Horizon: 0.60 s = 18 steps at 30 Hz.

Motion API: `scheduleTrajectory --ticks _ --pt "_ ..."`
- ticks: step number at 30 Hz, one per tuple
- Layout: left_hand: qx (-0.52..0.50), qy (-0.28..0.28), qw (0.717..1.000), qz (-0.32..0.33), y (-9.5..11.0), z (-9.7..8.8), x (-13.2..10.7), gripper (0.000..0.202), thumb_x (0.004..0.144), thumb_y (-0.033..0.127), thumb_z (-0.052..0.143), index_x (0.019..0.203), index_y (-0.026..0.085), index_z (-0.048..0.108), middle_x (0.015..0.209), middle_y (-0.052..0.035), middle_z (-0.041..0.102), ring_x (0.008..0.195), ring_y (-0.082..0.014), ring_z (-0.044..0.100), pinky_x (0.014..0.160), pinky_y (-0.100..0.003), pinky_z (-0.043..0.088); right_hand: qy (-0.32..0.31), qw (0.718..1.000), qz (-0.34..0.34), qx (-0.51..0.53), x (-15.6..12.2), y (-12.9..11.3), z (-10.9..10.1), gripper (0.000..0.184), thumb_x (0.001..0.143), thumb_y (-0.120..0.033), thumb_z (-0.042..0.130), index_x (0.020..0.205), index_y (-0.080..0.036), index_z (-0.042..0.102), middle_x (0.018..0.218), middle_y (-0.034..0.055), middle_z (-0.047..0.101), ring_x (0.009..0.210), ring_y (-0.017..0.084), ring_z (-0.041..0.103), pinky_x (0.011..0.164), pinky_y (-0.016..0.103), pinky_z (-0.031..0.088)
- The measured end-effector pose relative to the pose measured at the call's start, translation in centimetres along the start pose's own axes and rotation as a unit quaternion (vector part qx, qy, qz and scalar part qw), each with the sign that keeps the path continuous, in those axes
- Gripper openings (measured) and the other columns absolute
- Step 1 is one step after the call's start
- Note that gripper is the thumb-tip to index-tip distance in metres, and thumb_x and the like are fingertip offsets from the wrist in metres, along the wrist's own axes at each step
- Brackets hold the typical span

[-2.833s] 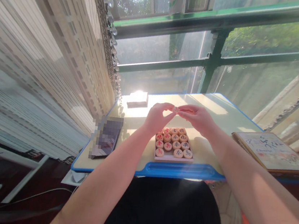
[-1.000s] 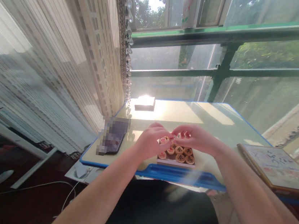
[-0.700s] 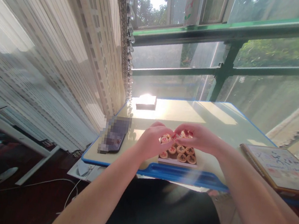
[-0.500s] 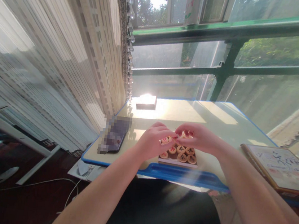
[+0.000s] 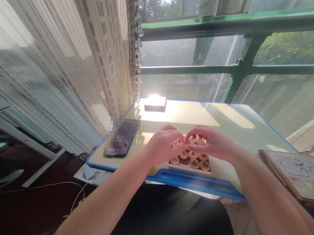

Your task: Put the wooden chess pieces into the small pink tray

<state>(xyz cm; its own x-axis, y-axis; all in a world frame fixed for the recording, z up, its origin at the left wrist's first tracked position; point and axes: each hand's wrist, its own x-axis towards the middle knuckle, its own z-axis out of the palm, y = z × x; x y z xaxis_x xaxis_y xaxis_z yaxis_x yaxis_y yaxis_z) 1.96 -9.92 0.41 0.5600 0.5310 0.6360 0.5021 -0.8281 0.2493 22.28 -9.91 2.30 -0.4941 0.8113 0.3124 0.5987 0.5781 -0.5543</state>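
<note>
A shallow box [image 5: 180,167] of round wooden xiangqi pieces lies near the front edge of the desk, with red and black characters facing up. My left hand [image 5: 163,145] reaches over its left side, fingers bent inward. From the right comes my right hand [image 5: 213,142], fingers curled above the back of the box. Between the fingertips of both hands a red-marked xiangqi piece [image 5: 186,141] is held tilted up. Black-marked pieces [image 5: 194,163] fill the front right of the box. My fingers hide some pieces in the middle.
A dark phone [image 5: 122,138], partly pixelated, lies left on the desk [image 5: 229,132]. A small white box [image 5: 155,104] stands at the back left. At the right is a folded game board [image 5: 295,174]. A curtain [image 5: 68,45] hangs left; green window bars [image 5: 202,27] are behind.
My view has shifted slightly, so the desk sits a little higher and the box more to the right. The red-marked piece between my fingertips now shows its face more clearly. Both hands stay over the box.
</note>
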Motion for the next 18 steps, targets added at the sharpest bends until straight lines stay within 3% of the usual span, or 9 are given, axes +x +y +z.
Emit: scheduleTrajectory --ticks 18 --pt "-0.028 -0.009 0.998 -0.055 0.19 -0.18 0.01 0.007 0.073 0.023 0.063 0.070 0.019 0.058 0.076 -0.0022 0.065 0.084 -0.0171 0.057 0.076 -0.031 0.049 0.016 0.998 -0.019 -0.052 -0.01 -0.05 0.23 0.015 0.069 -0.030 0.065 0.080 -0.021 0.070 0.071 0.0020 0.062 0.066 0.014 0.054 0.060 0.025 0.042"
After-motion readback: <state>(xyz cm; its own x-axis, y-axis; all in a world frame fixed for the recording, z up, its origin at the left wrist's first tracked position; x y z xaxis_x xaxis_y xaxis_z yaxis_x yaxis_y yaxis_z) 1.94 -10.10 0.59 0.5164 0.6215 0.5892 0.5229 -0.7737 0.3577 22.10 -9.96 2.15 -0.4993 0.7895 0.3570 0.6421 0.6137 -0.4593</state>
